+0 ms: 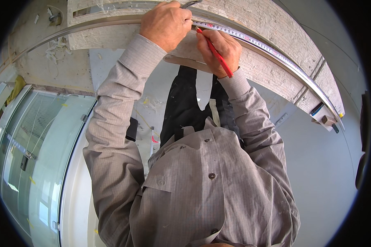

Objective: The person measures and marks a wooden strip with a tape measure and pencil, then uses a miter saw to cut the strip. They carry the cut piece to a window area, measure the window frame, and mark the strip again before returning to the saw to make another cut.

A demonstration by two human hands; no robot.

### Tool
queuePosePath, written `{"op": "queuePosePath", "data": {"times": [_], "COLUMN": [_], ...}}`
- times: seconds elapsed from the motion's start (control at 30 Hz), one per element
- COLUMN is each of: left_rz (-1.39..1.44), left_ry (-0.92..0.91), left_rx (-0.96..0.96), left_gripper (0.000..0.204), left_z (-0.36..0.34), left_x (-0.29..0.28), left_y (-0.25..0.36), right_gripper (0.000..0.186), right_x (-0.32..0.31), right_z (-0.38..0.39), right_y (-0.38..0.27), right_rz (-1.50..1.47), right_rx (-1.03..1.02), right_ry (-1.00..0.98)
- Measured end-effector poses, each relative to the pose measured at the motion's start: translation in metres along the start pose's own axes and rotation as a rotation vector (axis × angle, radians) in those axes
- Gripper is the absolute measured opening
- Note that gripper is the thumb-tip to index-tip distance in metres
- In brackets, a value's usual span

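Observation:
My left hand (167, 25) is closed around the near end of a tape measure at the top middle; a dark strap-like piece pokes out beyond its fingers, and the tape's case is hidden. The white tape measure blade (272, 51) runs from there to the right, along a long thin metal strip (107, 20). My right hand (223, 49) grips a red pencil (218, 57). The pencil's tip is at the tape and strip, just right of my left hand. Strip and tape lie over a pale, spattered board (272, 78).
Small dark blocks and a green-and-black item (327, 119) sit at the board's right end. Lower left stands a glass panel (49, 164) with a pale frame. Scraps (55, 49) and a small metal fitting (53, 18) lie on the dusty surface at upper left.

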State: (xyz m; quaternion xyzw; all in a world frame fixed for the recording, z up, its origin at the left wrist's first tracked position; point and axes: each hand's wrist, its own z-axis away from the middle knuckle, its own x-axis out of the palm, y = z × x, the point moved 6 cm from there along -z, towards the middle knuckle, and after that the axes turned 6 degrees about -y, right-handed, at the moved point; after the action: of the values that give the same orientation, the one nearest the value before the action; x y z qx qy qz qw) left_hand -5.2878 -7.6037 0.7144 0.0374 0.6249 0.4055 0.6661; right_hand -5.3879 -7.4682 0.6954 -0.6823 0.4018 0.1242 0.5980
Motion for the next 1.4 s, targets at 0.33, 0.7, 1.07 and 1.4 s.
{"op": "queuePosePath", "data": {"times": [0.33, 0.7, 1.07, 1.4], "left_rz": [0.014, -0.004, 0.019, 0.032], "left_ry": [-0.027, -0.005, -0.023, -0.019], "left_rx": [-0.018, 0.019, -0.017, -0.018], "left_gripper": [0.016, 0.016, 0.015, 0.015], "left_z": [0.0001, -0.0002, 0.0003, 0.001], "left_x": [-0.0021, 0.0031, -0.0018, -0.0001], "left_y": [-0.0009, -0.0057, -0.0005, -0.0013], "right_gripper": [0.013, 0.013, 0.014, 0.014], "right_x": [-0.0026, -0.0021, -0.0026, -0.002], "right_z": [-0.0021, -0.001, -0.0023, -0.0008], "right_y": [-0.003, -0.0033, -0.0037, -0.0056], "right_rz": [0.011, 0.003, -0.013, 0.006], "right_rx": [-0.012, -0.022, -0.022, -0.031], "right_ry": [-0.035, -0.013, -0.031, -0.04]}}
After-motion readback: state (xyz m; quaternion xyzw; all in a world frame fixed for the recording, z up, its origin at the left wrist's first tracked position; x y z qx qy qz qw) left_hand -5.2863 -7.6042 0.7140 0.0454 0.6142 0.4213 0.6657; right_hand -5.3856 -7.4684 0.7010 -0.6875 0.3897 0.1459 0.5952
